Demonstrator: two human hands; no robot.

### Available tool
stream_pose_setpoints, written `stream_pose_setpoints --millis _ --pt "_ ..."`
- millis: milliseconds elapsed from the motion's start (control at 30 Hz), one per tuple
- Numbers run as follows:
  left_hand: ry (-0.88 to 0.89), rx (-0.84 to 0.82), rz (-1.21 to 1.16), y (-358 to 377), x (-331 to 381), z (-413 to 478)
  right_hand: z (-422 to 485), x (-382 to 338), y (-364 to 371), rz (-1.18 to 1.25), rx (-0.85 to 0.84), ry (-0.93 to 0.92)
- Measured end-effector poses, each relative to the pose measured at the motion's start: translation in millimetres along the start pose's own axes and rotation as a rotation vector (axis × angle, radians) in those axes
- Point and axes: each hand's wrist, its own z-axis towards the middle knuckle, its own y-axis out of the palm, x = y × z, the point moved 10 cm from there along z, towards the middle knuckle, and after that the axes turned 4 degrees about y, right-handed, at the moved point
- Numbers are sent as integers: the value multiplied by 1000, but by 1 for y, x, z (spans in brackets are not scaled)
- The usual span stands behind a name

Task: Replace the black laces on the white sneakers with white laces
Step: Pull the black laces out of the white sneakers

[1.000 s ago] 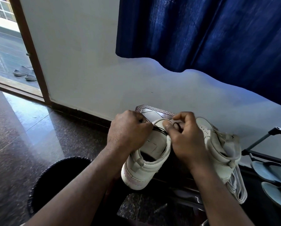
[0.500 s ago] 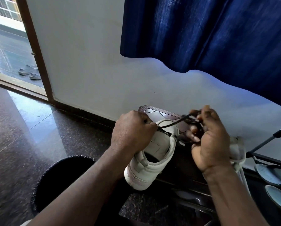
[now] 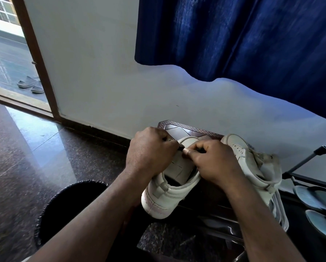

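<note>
Left hand (image 3: 150,150) grips the near white sneaker (image 3: 167,197) while right hand (image 3: 213,161) pinches its black lace (image 3: 181,147).

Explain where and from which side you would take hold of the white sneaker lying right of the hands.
Probably the ankle collar of the right sneaker, reached from the near side with the right hand. Its toe points away at the wall, so the heel end faces the person, and the collar gives an edge to hook. Avoid the white laces hanging below it.

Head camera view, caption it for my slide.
Left hand grips a white sneaker while right hand pinches its black lace; second sneaker sits alongside.
</note>
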Motion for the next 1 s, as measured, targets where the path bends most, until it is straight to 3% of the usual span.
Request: stream_pose_setpoints --millis 100,167,233,267,333,433,533,667,767,833,900,1000 --pt "-2 11 9 -1 0 0 1 2 -6 296 73 -105" --pt "-6 5 6 -1 0 0 4 20 -19 749 169 -65" --pt "-15 -2 1 0 0 0 8 35 -16 1235 126 44" --pt "-18 -5 -2 0 0 0 7 36 -13 1362 92 90" --pt "-21 -13 -5 2 1 -1 5 39 -4 1309 72 155" --pt "-28 -15 -7 3 0 -1 5 38 5 783 104 135" --pt "-31 -13 2 1 1 -2 6 25 12 309 -3 88" --pt "-38 -13 7 2 1 -3 3 17 8 218 -82 54" --pt "-47 -20 2 2 1 -3 4 15 -13 423 111 -33" --pt "-40 -26 2 2 2 -2 4 28 -33 865 242 -39" --pt "-33 -24 13 1 3 -2 5 37 -34 1271 198 25" --pt "-16 -27 27 2 5 -3 1 44 -23 1295 164 146"
